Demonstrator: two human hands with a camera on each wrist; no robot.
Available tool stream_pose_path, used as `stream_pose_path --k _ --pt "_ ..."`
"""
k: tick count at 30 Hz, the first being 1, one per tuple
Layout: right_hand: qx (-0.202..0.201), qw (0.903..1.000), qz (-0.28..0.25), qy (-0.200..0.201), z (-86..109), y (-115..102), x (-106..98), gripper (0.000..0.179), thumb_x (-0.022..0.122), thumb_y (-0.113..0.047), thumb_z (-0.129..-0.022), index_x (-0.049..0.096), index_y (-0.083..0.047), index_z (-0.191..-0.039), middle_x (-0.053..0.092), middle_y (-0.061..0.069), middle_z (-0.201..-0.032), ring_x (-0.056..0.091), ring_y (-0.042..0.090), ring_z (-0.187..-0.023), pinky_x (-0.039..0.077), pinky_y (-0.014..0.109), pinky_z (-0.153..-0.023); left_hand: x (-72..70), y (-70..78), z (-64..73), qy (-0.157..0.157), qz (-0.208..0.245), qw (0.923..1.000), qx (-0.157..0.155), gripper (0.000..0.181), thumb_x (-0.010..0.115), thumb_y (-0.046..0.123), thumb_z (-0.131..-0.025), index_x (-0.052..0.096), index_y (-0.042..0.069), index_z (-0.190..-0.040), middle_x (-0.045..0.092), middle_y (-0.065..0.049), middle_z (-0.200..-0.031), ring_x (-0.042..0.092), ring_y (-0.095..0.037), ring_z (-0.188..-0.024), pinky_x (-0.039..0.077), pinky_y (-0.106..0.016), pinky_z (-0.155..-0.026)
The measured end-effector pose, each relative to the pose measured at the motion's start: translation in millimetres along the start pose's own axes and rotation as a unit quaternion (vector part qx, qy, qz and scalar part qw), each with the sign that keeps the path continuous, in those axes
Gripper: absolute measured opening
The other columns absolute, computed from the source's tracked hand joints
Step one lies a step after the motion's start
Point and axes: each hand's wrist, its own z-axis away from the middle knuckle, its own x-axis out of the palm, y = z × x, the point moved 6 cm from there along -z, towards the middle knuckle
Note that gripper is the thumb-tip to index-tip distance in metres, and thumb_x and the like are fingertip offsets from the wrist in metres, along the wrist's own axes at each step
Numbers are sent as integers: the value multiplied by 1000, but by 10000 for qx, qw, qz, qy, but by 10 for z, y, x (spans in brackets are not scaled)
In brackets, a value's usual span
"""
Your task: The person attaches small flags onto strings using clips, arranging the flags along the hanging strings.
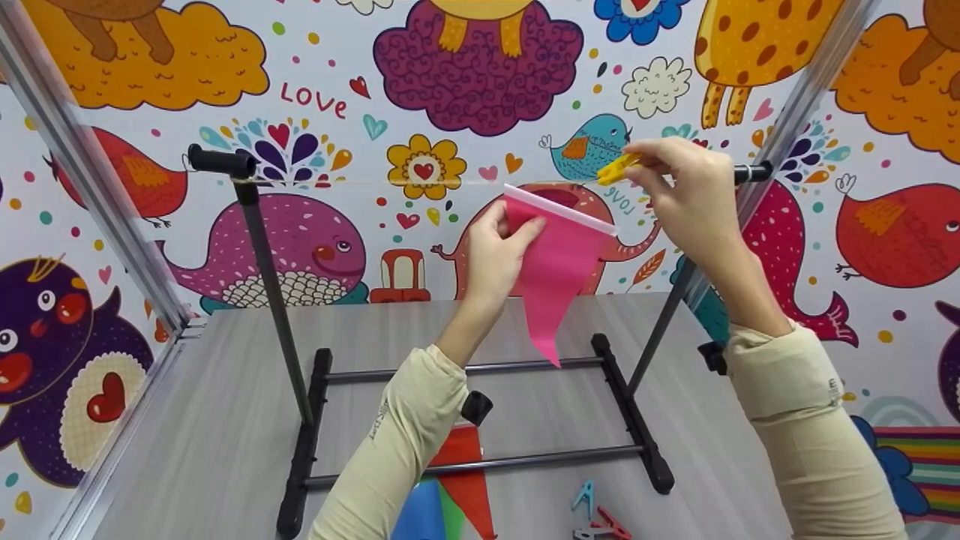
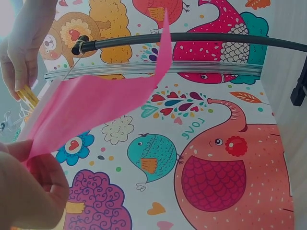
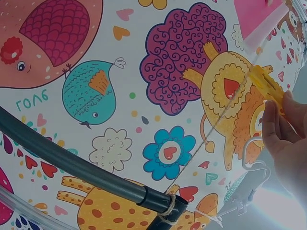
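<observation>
My left hand (image 1: 495,259) pinches a pink triangular pennant (image 1: 559,255) near the left end of its white top band, and the point of the cloth hangs down. To its right, my right hand (image 1: 686,195) pinches a yellow clothespin (image 1: 616,169), close to a thin string (image 1: 360,182) stretched between two black posts. In the right wrist view the clothespin (image 3: 266,82) has its tip at the string (image 3: 211,132); whether it grips the string I cannot tell. The pennant (image 2: 100,96) stretches out sideways in the left wrist view.
A black rack (image 1: 547,456) stands on the grey wood-grain table (image 1: 195,420). Red (image 1: 465,480), green and blue pennants lie near the front, partly behind my left sleeve. Beside them are a light blue clothespin (image 1: 584,496) and a red clothespin (image 1: 611,523). Cartoon-printed walls surround the table.
</observation>
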Motion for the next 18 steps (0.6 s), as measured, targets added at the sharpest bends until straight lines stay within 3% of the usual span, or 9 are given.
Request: stream_pose_path --k 18 --pt "55 9998 3 -188 15 42 69 18 69 -7 -87 70 2 -103 71 11 -95 68 22 -82 45 10 -78 -21 -10 1 -13 16 9999 -109 27 71 16 -88 63 6 -111 68 -7 -99 65 -20 -88 56 -33 -74"
